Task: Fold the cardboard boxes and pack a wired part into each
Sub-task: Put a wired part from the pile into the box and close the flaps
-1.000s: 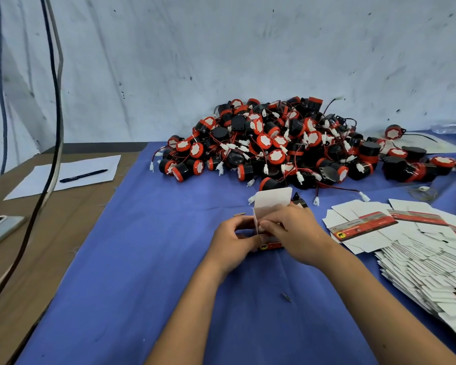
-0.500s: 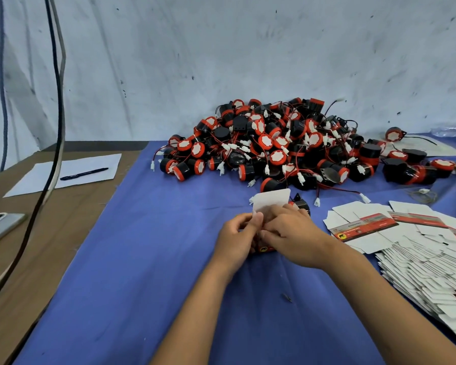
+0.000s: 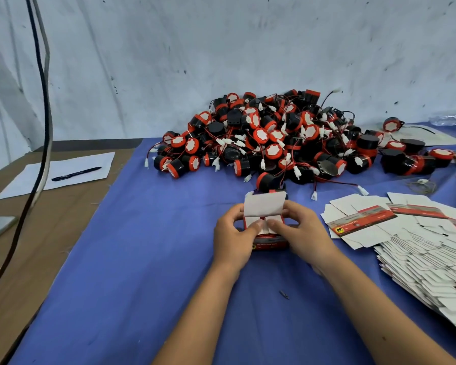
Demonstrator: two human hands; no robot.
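Blue-clothed tabletop (image 3: 148, 259) under everything. Against the far wall, a large heap of black-and-red wired parts (image 3: 287, 143). To the right, a fanned spread of flat box blanks (image 3: 419, 254). At centre, just in front of the heap, a small cardboard box (image 3: 265, 219), top flap upright and white. Left hand (image 3: 234, 237) and right hand (image 3: 300, 233) both closed on the box, thumbs pressing its inner flaps together. Far left, a pen (image 3: 75, 174) lying on white paper (image 3: 37, 177).
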